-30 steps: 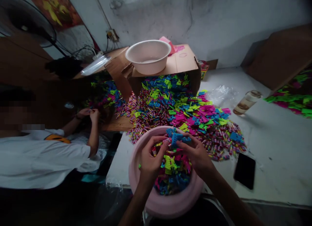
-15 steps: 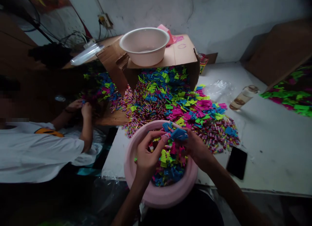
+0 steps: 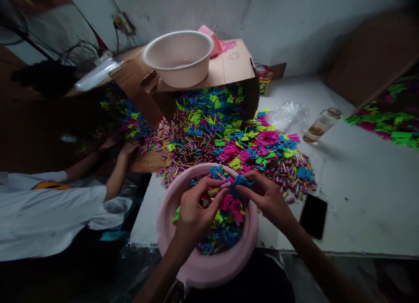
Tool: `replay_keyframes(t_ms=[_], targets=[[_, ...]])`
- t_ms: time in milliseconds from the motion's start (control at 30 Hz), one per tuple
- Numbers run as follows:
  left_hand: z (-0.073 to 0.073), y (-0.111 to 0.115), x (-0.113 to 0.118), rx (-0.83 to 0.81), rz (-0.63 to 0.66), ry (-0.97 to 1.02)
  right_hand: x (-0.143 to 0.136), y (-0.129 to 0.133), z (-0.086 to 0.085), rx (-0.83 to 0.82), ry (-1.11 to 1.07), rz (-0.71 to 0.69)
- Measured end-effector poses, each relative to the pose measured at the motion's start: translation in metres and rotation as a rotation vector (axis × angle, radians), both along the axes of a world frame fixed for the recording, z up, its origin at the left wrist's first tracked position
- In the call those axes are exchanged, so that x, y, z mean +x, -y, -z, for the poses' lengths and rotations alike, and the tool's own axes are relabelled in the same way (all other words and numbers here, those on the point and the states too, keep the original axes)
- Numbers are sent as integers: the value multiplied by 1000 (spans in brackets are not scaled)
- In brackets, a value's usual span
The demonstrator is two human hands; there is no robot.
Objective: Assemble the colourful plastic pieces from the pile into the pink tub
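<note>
Over the pink basin [image 3: 168, 211], my left hand [image 3: 194, 209] pinches a small pink printed tube [image 3: 228, 183] between thumb and fingertips. My right hand [image 3: 271, 198] is closed on a blue plastic toy piece [image 3: 241, 183]. The tube's end meets or nearly meets the blue piece; I cannot tell whether they are joined. Below the hands, the basin holds many pink, yellow-green and blue plastic pieces [image 3: 229, 236], with some tubes among them.
A cardboard box [image 3: 234, 67] spills plastic pieces and wrapped tubes [image 3: 196, 144] onto the white table [image 3: 366, 198]. A white basin [image 3: 183, 76] stands on the box. To the right are a phone [image 3: 313, 216], a bottle [image 3: 322, 125] and another box [image 3: 366, 63]. A co-worker's hand [image 3: 130, 147] reaches into the pile at left.
My right fingers have turned the blue piece, and the tube now lies right against or close to it. The co-worker's hands have parted and lowered to the pile. The view has shifted slightly.
</note>
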State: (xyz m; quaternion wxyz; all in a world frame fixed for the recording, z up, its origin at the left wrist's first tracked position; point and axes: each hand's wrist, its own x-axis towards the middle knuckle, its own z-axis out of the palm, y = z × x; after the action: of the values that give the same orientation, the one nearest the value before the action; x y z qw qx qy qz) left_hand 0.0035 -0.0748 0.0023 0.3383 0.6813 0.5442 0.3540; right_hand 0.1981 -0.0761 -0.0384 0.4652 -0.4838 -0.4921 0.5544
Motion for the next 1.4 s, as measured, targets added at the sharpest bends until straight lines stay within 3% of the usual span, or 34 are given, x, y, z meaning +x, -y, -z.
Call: replay_keyframes(t_ms=[233,400,667,800,933,1033,1067,1133,1233,1300,1400], targets=[[-2,-9,16,367,120,-355,12,-4,13,203,151,47],[-3,-21,20,671,347,-603,31,-8,21,342,245,-34],[1,-41,20,415,560,-493,44,3,33,432,228,9],[1,-37,11,304,649,-372,40,14,33,356,172,-51],[4,-34,-2,207,647,-308,27,15,35,237,137,-81],[10,-31,-14,100,548,-293,10,9,38,164,76,-121],[13,-30,-19,64,458,-280,4,5,39,157,74,-123],[20,-27,-29,1,157,-187,-6,-4,43,217,136,-123],[35,-21,-50,-188,-344,205,-7,-25,58,379,333,-172],[47,-15,-66,-418,-498,543,8,-42,76,388,522,-102],[64,-3,-86,-722,-634,880,46,-69,110,290,782,195]])
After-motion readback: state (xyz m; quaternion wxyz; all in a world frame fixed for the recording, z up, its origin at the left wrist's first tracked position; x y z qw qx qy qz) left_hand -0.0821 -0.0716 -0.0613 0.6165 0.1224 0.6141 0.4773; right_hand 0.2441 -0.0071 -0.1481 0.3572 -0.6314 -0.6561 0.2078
